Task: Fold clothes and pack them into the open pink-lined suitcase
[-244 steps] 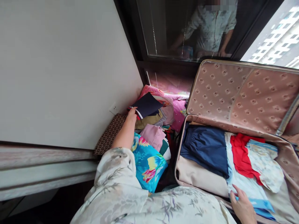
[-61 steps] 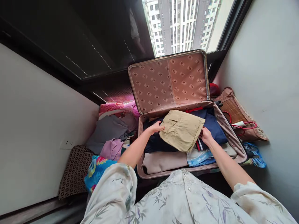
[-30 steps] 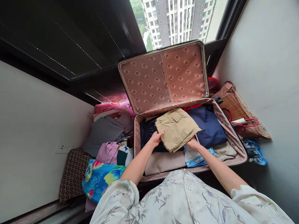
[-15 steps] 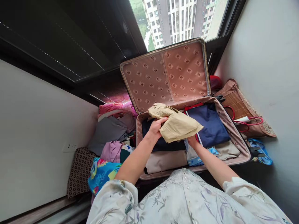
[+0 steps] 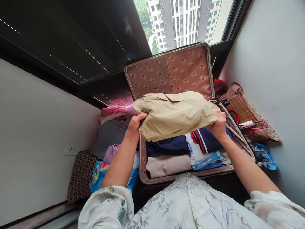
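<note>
A khaki garment (image 5: 177, 116), perhaps trousers or shorts, is stretched sideways between my two hands above an open suitcase (image 5: 164, 180). My left hand (image 5: 136, 124) grips its left end, thumb on top. At the other end, my right hand (image 5: 218, 125) is closed on the fabric. Below the garment, folded clothes fill the suitcase: a dark navy piece (image 5: 166, 147), a beige one (image 5: 170, 165), a light blue item with a lettered band (image 5: 206, 161), and a navy piece with red and white stripes (image 5: 211, 144). The khaki cloth hides the suitcase's back part.
The patterned pink lid (image 5: 188, 70) leans upright against the window. Left of the suitcase lie piled clothes (image 5: 108, 135), a bright floral bag (image 5: 97, 175) and a brown patterned cushion (image 5: 82, 175). On the right are a brown mat-like bag (image 5: 247, 111) with red cord and a blue item (image 5: 268, 156).
The khaki garment has been opened out from a bunched fold to a wide stretch. My hands have moved apart, the right one rising from below the cloth to its right end.
</note>
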Motion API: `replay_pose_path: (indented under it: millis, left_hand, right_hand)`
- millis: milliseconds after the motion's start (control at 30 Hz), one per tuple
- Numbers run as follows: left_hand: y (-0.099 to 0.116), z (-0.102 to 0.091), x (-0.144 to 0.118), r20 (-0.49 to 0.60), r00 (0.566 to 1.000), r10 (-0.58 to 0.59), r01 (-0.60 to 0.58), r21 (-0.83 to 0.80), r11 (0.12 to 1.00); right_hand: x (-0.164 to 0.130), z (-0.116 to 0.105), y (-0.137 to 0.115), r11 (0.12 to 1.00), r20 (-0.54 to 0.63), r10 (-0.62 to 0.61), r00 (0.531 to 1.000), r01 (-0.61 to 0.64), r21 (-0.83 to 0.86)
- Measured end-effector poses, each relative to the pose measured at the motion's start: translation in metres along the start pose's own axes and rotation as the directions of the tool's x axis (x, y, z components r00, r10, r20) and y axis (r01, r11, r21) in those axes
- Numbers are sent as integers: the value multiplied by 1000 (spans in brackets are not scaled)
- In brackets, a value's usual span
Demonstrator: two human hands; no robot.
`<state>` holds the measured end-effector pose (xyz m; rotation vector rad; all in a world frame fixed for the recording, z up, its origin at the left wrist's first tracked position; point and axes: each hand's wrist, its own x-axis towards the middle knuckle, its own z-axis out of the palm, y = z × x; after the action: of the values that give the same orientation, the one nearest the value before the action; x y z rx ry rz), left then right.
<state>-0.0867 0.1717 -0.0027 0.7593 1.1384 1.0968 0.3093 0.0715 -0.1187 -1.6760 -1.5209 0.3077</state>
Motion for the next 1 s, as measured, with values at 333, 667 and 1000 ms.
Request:
replay_pose_path:
  millis: [333,667,1000]
  left_hand:
    - [-183,-75,13,-374,914,-154,344,517,784]
    - [-169,-82,29,-145,968,205,108,977,183]
    - [-245,-63,38,194,979,-69,-204,960,-193]
  right_hand:
    - [-99,34,37,727,472,130,872,239,-643]
    - [-48,111,15,771,480,123,869,221,-598]
    - [-54,168,46,754,484,147,862,219,-619]
